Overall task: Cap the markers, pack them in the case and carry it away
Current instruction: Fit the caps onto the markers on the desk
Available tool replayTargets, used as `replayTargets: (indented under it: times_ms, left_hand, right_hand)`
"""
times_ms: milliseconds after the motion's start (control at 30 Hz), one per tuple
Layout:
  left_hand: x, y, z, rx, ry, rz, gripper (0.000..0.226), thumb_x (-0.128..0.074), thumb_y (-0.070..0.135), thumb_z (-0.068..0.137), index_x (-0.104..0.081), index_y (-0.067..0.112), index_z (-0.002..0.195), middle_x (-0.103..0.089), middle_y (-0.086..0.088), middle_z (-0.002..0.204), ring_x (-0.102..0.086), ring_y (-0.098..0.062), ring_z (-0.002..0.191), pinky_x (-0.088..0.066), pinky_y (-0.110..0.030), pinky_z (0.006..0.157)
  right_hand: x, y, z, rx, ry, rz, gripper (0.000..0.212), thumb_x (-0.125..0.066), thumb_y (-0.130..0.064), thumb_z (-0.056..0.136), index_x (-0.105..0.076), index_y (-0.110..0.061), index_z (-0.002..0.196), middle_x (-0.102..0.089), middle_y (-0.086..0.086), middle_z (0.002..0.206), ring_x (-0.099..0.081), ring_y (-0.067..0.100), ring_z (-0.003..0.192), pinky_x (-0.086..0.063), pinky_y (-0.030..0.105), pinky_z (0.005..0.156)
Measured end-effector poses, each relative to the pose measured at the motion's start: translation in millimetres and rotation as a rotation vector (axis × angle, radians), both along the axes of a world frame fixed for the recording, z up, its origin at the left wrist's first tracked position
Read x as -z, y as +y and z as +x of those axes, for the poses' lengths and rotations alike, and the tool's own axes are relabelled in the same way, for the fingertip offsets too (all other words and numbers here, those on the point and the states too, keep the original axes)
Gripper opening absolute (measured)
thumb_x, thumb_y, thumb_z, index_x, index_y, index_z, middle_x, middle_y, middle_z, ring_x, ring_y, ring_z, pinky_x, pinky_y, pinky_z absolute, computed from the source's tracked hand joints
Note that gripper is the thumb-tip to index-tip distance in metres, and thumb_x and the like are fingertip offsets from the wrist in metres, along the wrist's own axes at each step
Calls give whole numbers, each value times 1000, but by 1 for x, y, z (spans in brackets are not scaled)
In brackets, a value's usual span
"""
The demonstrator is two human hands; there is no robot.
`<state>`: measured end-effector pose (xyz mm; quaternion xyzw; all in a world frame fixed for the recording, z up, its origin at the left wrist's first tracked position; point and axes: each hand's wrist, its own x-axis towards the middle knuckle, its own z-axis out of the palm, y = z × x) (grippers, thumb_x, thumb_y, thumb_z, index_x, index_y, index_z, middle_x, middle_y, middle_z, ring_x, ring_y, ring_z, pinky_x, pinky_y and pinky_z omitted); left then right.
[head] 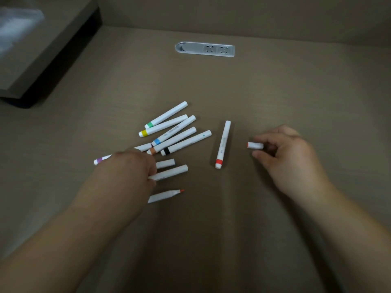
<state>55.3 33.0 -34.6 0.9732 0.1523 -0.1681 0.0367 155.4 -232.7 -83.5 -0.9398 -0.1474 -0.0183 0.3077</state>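
Several white markers lie in a loose pile (169,132) mid-table, with green, yellow, blue, brown and black bands. A red-banded marker (222,144) lies apart to the right, capped. My right hand (283,157) pinches a small white cap with an orange-red end (255,145). My left hand (129,174) rests over the near side of the pile, its fingers on a white marker (169,173). An uncapped marker with an orange tip (166,195) sticks out from under that hand. A purple-banded marker (101,160) shows to its left. No case is in view.
The brown table (211,229) has a grey socket strip (205,49) set into it at the back. A raised shelf block (42,56) stands at the far left, with something pale and blurred on top.
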Motion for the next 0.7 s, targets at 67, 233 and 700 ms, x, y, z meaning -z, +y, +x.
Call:
replayTargets:
  times_ms: [67,233,700]
  left_hand:
    - [-1,-2,-1,3,11,17,15,-60,33,91,-66,28,103,-62,2,102,-60,-14,92,-44,-24,73]
    - [-3,2,-23,32,-180,-56,11,-68,38,83,-60,30,86,-55,10,92,-52,-11,85,-44,-29,72]
    - [-4,-18,-26,208,-24,-168,15,-54,39,96,-59,36,109,-56,12,111,-52,-6,102,-46,-22,87]
  right_hand:
    - [1,3,1,-15,-3,-26,23,-77,-11,81,-76,-19,103,-57,-6,93,-55,11,81,-34,13,75]
    - [-2,8,-8,-22,40,-32,10,-74,-17,84,-72,-26,83,-57,-10,82,-54,7,74,-37,16,65]
    - [-22,39,-49,-102,292,446,18,-81,-13,77,-70,-27,77,-70,-3,78,-63,28,72,-52,36,69]
